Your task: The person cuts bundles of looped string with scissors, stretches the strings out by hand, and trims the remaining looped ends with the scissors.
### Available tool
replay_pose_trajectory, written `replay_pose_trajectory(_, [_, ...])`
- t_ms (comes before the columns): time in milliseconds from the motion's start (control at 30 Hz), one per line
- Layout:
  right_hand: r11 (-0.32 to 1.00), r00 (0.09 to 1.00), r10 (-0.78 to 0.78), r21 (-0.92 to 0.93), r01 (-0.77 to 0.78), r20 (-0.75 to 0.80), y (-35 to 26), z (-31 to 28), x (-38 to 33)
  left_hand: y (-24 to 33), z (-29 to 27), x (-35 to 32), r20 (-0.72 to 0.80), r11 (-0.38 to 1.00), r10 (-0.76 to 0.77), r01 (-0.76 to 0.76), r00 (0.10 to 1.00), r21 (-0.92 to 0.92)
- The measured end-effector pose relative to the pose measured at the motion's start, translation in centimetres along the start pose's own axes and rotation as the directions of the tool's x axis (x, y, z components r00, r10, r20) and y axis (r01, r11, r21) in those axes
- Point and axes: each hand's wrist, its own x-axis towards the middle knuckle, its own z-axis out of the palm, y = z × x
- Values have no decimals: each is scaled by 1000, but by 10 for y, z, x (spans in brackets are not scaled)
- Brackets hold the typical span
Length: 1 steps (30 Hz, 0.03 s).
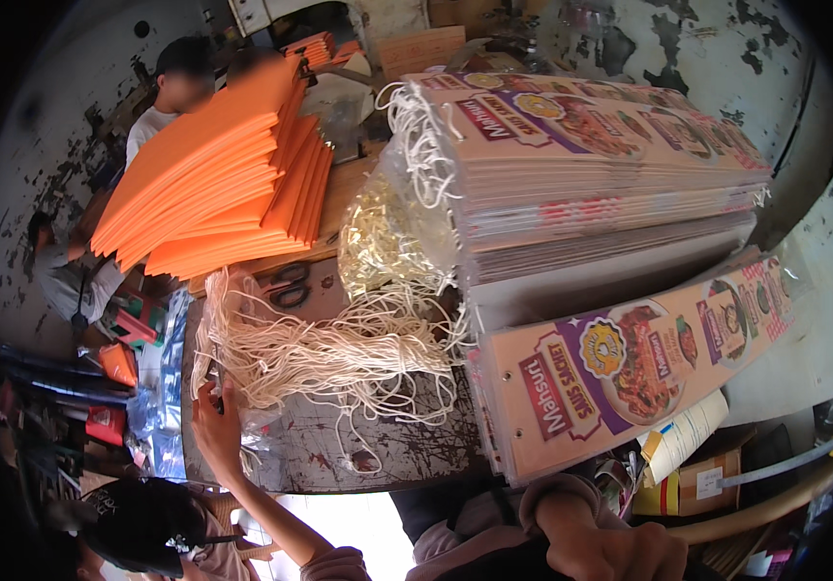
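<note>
At the left edge of the table, my left hand reaches up to the end of a bundle of cream cords. Its fingertips are closed on the cord there. My right hand is low in front of my body, its fingers curled; whatever may be in it is hidden. Just beyond it lies a printed banner strip with eyelets along its short edge. Behind that strip rises a thick stack of similar printed strips, with white cord loops hanging from the left end.
Orange folded sheets form a tall stack at the back left. Black scissors lie between it and the cords. A clear bag with gold pieces leans against the banners. People sit on the left. A cardboard box stands below right.
</note>
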Motion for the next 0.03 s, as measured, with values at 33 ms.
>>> replay_pose_trajectory(33, [1000,1000,2,19,-1,-6,5,-2,0,-5,-1,-1,-9,1000,12,-12,1000,-20])
